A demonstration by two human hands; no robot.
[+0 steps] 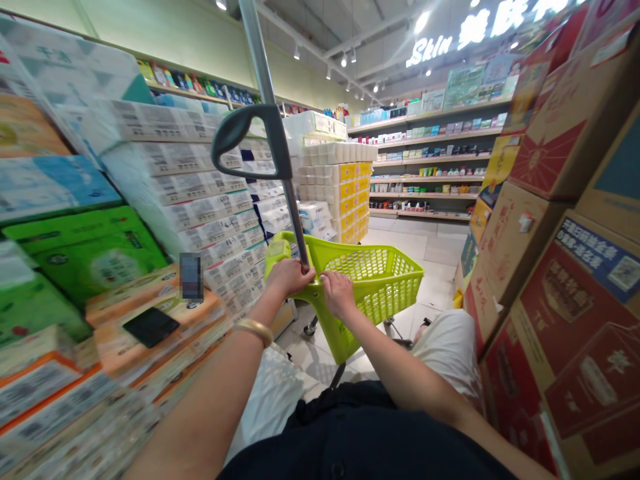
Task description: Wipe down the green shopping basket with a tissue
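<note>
A lime-green shopping cart (387, 283) with a perforated basket stands in front of me. From its near end rises a metal pole (295, 220), which carries a dark grey loop handle (280, 143). My left hand (290, 277), below a gold bangle (255, 330), is closed on the cart's near rim at the foot of the pole. Just to the right, my right hand (339, 293) curls over the same rim, its fingertips partly hidden. Inside the basket, the visible part shows only green mesh.
Stacked tissue packs (200, 180) rise on the left, with a black flat object (151, 327) on an orange pack. Cardboard cartons (565, 313) line the right side. Beyond the cart are a tiled floor (430, 247) and stocked shelves (425, 160).
</note>
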